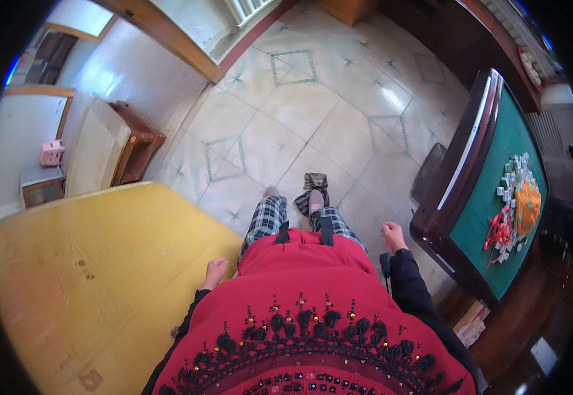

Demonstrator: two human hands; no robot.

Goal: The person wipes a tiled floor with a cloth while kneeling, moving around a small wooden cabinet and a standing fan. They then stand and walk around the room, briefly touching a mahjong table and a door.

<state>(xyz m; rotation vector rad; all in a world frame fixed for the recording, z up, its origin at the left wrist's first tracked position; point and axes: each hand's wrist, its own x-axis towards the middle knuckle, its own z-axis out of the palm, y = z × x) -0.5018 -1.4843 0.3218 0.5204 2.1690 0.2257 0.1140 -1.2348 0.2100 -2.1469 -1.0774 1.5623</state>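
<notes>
My left hand (216, 271) hangs at my side with its fingers curled and nothing visible in it. It is nearest to the edge of a yellow tabletop (118, 276), which bears worn brown marks. My right hand (393, 236) hangs on the other side, fingers folded in, with no object to be seen in it. Close beyond it is the corner of a dark-framed mahjong table (479, 197) with a green top. A crumpled dark, patterned cloth (316, 181) lies on the floor around my right foot (316, 201).
Mahjong tiles (506, 180), an orange cloth (528, 207) and red cord (497, 232) lie on the green top. A dark seat (428, 170) stands beside that table. Ahead are floor tiles (301, 116), an open door (101, 143) and a wooden cabinet (140, 148) at left.
</notes>
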